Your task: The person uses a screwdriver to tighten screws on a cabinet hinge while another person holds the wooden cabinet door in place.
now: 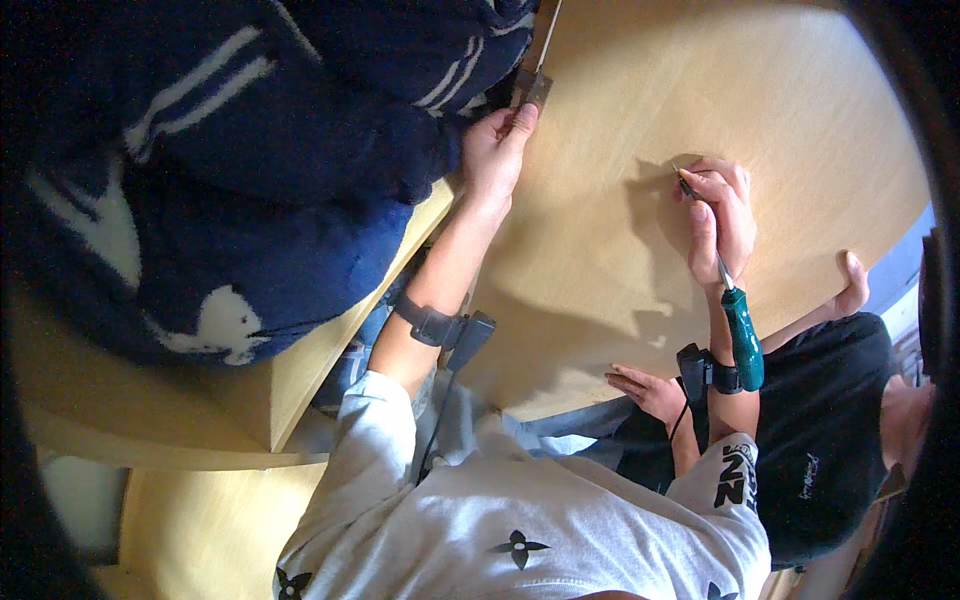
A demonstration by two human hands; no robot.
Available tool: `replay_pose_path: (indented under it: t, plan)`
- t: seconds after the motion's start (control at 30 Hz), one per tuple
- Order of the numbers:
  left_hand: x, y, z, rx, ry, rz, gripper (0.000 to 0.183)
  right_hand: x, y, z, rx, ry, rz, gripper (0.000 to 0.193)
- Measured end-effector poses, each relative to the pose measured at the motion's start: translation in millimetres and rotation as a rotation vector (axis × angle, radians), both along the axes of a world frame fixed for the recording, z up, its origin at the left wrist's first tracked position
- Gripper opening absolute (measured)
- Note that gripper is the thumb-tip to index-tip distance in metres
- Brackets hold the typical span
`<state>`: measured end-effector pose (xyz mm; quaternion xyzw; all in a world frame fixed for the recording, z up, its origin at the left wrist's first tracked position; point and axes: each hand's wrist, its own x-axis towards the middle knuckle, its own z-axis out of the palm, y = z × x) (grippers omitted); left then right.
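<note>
Two hands busy over a pale wooden panel [820, 130]!
Right hand [720, 215] curls round the shaft of a steel-shafted, green-handled screwdriver [742, 340], handle along the wrist: stiff, probably slick there, surer gripped by the handle. Farther up, left hand [497, 155] pinches a small, flat brown piece [535, 88], likely light, rigid, best held by its edges; navy-and-white fleecy blanket [290, 160] to its left.

Holding, in left hand [492, 160], a brown plate [536, 87] beyond the fingers; in right hand [730, 215], a tool [742, 340] with green handle behind fingers.
</note>
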<state>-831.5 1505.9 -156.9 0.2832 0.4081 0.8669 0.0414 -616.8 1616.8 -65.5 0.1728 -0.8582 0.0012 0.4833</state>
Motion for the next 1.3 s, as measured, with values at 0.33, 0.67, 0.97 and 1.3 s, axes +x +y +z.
replay_pose_path:
  t: [0.33,0.67,0.97,1.3]
  plan:
    - [-14,7,-2,-0.020,-0.003,-0.093,0.032,-5,1,1,0.066,0.032,-0.021,0.019]
    - [-7,-4,4,-0.106,0.036,-0.073,0.025,-7,-9,1,0.038,0.007,-0.144,0.016]
    - [-14,-4,4,-0.030,0.075,-0.101,0.024,-55,-44,32,0.058,-0.123,-0.339,0.027]
    - [-15,-4,0,-0.070,0.133,0.034,0.023,-94,-73,55,-0.375,-0.447,-0.156,0.031]
